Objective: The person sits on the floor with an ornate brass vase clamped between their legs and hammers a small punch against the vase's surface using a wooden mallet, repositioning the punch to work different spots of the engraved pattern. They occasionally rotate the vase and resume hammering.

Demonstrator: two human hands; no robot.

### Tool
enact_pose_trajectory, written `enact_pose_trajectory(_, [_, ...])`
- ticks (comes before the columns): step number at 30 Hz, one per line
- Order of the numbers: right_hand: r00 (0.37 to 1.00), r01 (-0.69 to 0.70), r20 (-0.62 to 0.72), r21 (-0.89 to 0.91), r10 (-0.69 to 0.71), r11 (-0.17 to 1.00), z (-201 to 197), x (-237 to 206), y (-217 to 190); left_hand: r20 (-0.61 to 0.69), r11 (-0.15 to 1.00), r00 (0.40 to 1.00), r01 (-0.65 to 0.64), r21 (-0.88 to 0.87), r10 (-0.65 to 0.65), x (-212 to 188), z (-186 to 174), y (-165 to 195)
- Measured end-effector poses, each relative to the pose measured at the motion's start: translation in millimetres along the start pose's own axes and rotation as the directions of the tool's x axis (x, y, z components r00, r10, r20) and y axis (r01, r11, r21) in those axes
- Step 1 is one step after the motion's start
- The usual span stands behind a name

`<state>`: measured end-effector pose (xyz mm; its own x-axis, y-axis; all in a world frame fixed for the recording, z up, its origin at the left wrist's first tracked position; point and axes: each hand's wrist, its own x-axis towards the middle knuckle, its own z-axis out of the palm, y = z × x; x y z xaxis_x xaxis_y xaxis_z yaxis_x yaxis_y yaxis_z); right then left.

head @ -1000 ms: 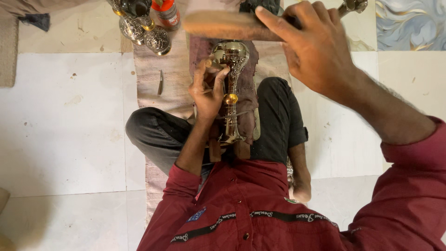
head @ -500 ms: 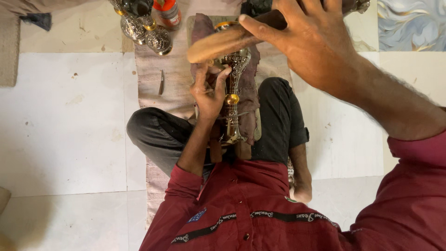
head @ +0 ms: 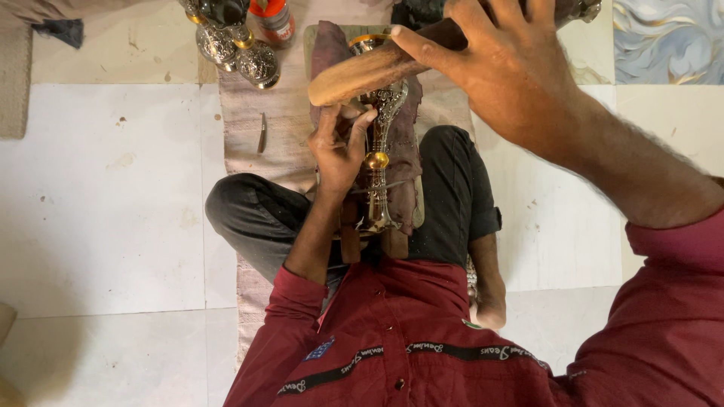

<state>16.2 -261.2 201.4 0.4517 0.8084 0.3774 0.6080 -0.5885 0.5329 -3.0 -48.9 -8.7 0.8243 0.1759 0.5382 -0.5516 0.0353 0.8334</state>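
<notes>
The right hand (head: 501, 71) covers the upper end of the wooden mallet (head: 377, 68), so the grip end cannot be made out; the fingers are closed around its handle. The top edge of the view cuts off the hand's fingertips and the dark objects behind it. The left hand (head: 339, 147) grasps the metal stand (head: 379, 162) near its upper stem, fingers curled against it; part of the stem is hidden behind those fingers, and the mallet's rounded head crosses over the top of the stand, hiding what lies beneath.

The stand lies lengthwise on a dark maroon cloth (head: 407, 143) over the person's lap, between the crossed legs in black trousers. It is silver-coloured with embossed ornament, a brass-coloured ball at mid-stem and a flared foot toward the body.

Left of the stand, a thin metal tool (head: 262, 133) lies on a brownish mat (head: 279, 113). Above and left of the stand, two further ornate silver pieces (head: 237, 49) stand on the mat, cut off at the top edge, with an orange-topped bottle (head: 273, 19) beside them. The floor (head: 105, 188) is pale tile, lightly stained. A marbled blue tile (head: 667, 38) sits far right of the stand.
</notes>
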Motion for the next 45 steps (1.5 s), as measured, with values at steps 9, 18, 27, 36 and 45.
enact_pose_trajectory(9, [0.994, -0.11, -0.002, 0.17, 0.112, 0.979, -0.4, -0.4, -3.0, 0.043, 1.0, 0.999, 0.001, -0.028, 0.0, 2.4, -4.4, -6.4])
enact_pose_trajectory(18, [0.971, -0.237, 0.117, 0.568, 0.207, 0.788, 7.1, -7.9, -1.8, 0.058, 0.993, 0.992, 0.112, -0.044, -0.109, 1.4, -5.8, -6.6])
enact_pose_trajectory(27, [0.959, -0.264, 0.129, 0.742, 0.254, 0.617, 11.0, -10.1, 0.7, 0.088, 0.992, 0.988, 0.127, -0.023, -0.125, 2.4, -9.3, -7.6])
enact_pose_trajectory(36, [0.963, -0.255, 0.123, 0.711, 0.241, 0.656, 8.2, -7.7, -1.8, 0.135, 0.994, 0.986, 0.104, -0.032, -0.099, 8.7, -12.9, -10.0])
enact_pose_trajectory(45, [0.989, -0.135, 0.09, 0.19, 0.12, 0.972, 0.1, -10.2, 1.1, 0.169, 0.988, 0.978, 0.138, -0.063, -0.126, 13.9, -13.7, -8.3])
